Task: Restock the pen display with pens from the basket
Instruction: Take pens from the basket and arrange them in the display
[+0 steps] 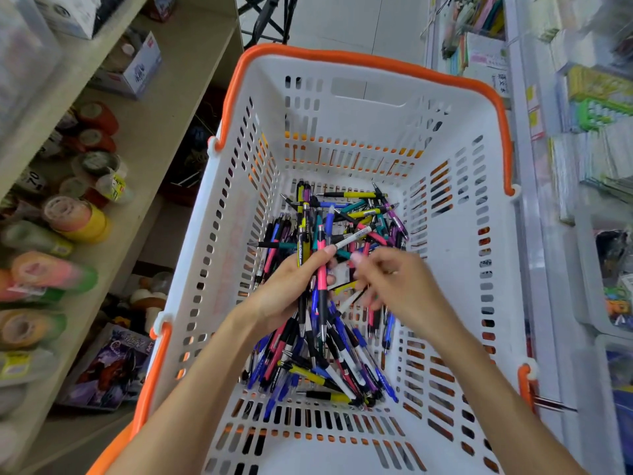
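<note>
I see a white basket (455, 255) filling the centre of the frame, loose pens (342, 358) heaped on its floor. My left hand (291, 286) grips a pen bundle (320, 269); my right hand (394, 279), blurred, hovers beside it, its grip unclear.
</note>
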`<move>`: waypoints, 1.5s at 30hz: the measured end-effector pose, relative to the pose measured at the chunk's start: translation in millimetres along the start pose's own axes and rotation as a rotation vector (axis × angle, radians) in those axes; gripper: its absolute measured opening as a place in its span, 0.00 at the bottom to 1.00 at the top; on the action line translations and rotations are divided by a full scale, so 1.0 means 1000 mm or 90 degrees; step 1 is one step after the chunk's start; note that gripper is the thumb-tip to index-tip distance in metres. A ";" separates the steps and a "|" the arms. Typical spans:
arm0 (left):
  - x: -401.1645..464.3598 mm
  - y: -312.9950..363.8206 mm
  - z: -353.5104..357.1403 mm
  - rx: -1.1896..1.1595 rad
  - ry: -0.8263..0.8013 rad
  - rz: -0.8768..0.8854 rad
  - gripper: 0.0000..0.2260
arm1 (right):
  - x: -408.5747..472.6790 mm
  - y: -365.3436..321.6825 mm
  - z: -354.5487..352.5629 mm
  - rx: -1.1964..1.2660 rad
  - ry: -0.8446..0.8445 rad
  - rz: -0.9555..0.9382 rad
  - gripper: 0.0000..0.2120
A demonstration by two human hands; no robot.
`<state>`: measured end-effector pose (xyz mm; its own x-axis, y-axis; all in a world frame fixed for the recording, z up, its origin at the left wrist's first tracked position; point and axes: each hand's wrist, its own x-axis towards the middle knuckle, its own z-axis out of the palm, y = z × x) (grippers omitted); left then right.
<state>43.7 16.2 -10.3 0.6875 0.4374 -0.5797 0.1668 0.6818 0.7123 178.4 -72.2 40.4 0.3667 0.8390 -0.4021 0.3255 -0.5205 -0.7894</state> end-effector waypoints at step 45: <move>-0.008 0.003 -0.005 -0.052 -0.093 -0.163 0.10 | 0.012 -0.001 0.000 -0.011 0.169 -0.065 0.12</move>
<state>34.7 18.0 -5.5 0.7257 0.1610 -0.6689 0.2939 0.8065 0.5130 182.0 -62.0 36.3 0.5465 0.8171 -0.1835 0.3858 -0.4402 -0.8108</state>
